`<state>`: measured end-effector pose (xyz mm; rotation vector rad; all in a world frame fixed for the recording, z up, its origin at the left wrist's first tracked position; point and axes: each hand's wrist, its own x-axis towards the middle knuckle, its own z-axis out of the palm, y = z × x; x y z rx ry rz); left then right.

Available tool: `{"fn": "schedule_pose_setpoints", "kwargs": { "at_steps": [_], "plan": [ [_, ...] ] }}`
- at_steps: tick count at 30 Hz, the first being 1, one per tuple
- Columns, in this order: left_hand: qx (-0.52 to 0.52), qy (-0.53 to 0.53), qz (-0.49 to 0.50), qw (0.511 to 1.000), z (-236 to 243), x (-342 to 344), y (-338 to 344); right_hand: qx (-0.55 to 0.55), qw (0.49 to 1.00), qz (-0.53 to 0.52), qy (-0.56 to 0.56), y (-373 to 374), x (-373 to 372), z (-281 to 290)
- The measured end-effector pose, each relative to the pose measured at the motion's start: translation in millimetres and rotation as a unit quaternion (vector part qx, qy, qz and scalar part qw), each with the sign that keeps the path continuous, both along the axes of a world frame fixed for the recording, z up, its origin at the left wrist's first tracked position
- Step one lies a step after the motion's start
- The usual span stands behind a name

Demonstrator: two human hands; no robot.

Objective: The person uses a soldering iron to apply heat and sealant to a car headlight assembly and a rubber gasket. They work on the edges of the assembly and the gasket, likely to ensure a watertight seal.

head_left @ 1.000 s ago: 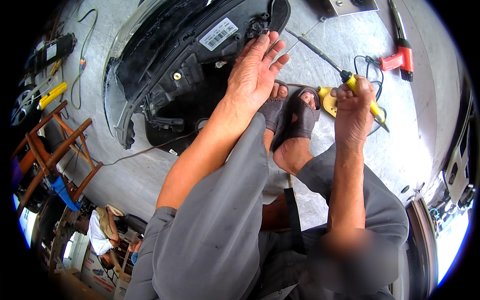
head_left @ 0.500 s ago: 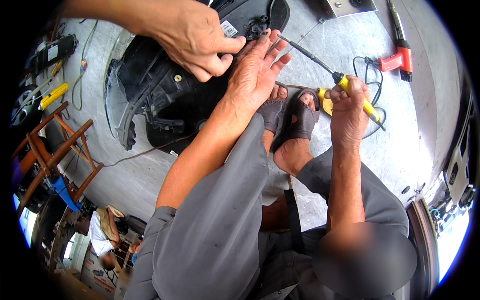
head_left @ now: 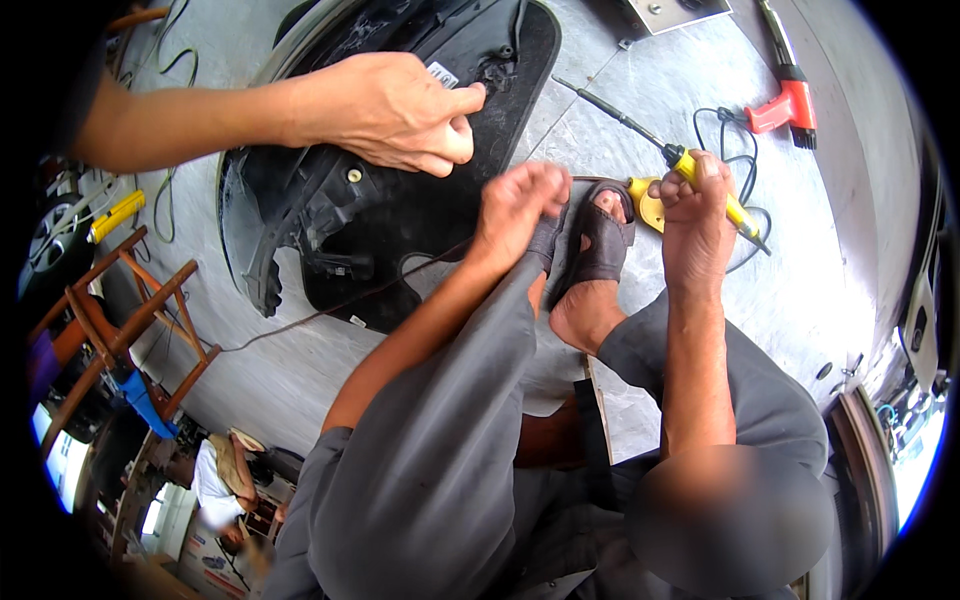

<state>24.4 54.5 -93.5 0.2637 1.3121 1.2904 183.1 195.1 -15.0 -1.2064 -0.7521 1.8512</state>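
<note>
While right hand [head_left: 697, 230] grasps yellow-handled tool [head_left: 678, 158], guide tip [head_left: 560, 83] clear of co-worker's hand [head_left: 400, 115]; left hand [head_left: 518, 208] curled, cannot tell if holding.

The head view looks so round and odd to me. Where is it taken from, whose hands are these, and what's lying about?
There is no robot here, only people. A wide fisheye camera worn on a seated person's head looks down, so straight edges bend. The wearer's right hand grips a yellow-handled tool with a long thin tip. The left hand is curled and blurred; I cannot tell whether it holds anything. On the grey floor lie a large black moulded part and, at right, a red gun-shaped tool. Another person's hand reaches in over the black part from the left.
</note>
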Motion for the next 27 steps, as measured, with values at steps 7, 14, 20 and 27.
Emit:
{"fn": "schedule_pose_setpoints", "kwargs": {
  "at_steps": [7, 14, 20, 27],
  "plan": [
    [0.155, 0.449, -0.167, 0.864, -15, 33, -30, -0.027, 0.998, -0.052, 0.015, 7, 15, 0],
    [0.186, 0.513, -0.216, 0.809, -23, 32, -33, -0.035, 0.997, -0.069, -0.004, 11, 34, 34],
    [0.169, 0.450, -0.202, 0.853, -13, 20, -47, -0.028, 0.998, -0.049, 0.023, 11, 61, 100],
    [0.044, 0.294, -0.141, 0.944, 36, 4, -126, -0.038, 0.997, 0.040, 0.047, 2, 118, 178]
  ]
}}
